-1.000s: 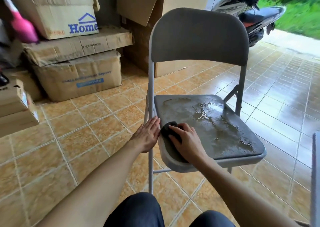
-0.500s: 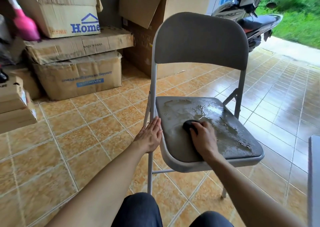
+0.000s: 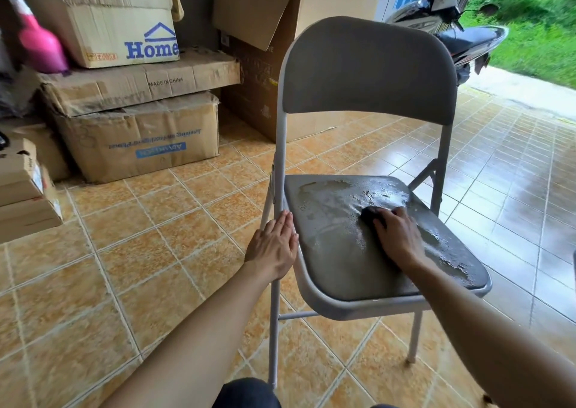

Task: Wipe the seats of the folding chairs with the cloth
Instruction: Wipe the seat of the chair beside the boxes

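Note:
A grey folding chair [image 3: 367, 71] stands open on the tiled floor in front of me. Its seat [image 3: 330, 251] is wet and streaked with dirt, mostly along the far and right side. My right hand [image 3: 397, 237] presses a dark cloth [image 3: 371, 213] flat on the middle of the seat; only the cloth's far edge shows past my fingers. My left hand [image 3: 276, 247] rests flat against the seat's left edge and the frame, fingers together.
Stacked cardboard boxes [image 3: 137, 133] fill the left and back. A larger open box [image 3: 280, 18] stands behind the chair. A motorbike [image 3: 461, 33] is parked at the back right by the grass. Wet tiles [image 3: 514, 174] stretch to the right. My knees are at the bottom edge.
My right hand has slid the cloth from the seat's near-left corner toward the middle and far side. My left hand has stayed on the seat's left edge.

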### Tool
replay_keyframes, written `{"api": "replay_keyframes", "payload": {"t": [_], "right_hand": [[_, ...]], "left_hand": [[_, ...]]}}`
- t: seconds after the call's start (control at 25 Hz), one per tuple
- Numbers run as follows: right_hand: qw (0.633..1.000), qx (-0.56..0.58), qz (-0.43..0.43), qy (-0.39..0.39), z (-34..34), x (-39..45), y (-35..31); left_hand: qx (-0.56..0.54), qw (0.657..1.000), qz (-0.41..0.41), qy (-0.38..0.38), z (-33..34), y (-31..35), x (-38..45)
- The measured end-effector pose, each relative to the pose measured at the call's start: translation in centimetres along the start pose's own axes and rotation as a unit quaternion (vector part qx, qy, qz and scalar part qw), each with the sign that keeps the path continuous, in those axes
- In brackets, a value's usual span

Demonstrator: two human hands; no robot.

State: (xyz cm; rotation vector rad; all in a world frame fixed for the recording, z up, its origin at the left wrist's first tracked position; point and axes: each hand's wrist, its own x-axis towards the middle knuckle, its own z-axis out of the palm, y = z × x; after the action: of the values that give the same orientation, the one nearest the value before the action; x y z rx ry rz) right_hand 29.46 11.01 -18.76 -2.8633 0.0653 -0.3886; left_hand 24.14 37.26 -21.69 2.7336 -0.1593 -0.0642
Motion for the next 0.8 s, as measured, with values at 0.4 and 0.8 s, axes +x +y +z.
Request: {"api": "replay_keyframes", "payload": {"t": [0.4, 0.8], "right_hand": [[0.958, 0.067, -0.272, -0.053, 0.0, -4.9, -4.5], [0.991, 0.092, -0.083, -0.056, 4.0, 4.2, -9.8]], "left_hand": [[-0.038, 0.998, -0.04, -0.029, 0.5, 0.5, 0.2], [-0.003, 0.997, -0.062, -0.054, 0.1, 1.0, 0.5]]}}
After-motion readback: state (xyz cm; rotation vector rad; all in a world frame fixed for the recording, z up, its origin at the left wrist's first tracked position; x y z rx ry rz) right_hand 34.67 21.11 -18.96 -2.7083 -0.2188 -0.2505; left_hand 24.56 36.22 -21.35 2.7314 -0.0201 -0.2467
